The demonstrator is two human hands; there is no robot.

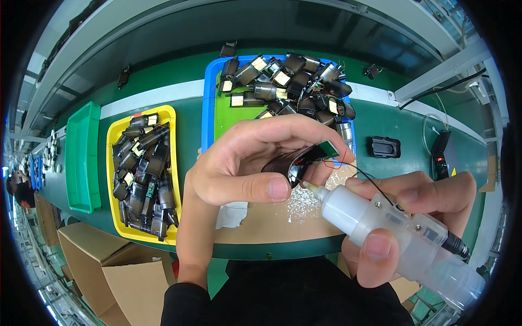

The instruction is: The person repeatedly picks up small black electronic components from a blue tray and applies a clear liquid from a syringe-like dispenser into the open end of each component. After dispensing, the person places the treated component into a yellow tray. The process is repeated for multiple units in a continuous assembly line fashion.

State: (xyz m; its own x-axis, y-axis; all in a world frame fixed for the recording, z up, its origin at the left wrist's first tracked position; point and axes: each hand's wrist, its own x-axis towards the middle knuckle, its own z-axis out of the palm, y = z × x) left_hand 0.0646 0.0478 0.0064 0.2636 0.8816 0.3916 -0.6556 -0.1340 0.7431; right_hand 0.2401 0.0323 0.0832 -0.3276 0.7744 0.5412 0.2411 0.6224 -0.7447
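Note:
Curled around a glossy black plastic part (280, 164), my left hand (234, 165) holds it above the bench, thumb below and fingers over the top. A small green circuit board (328, 149) with thin red and black wires sticks out at the part's right end. My right hand (421, 198) grips a translucent white glue dispenser (353, 212), tilted with its narrow nozzle (310, 186) pointing up and left. The nozzle tip is close to the black part's lower edge; whether they touch I cannot tell. Left fingertips partly hide behind the part.
A yellow tray (173, 136) of black parts stands left, beside a green tray (82, 157). Behind my hands, a blue tray (208, 103) holds more parts. Cardboard (266, 232) with white specks lies below; a black housing (385, 147) sits right. An open carton (92, 239) stands lower left.

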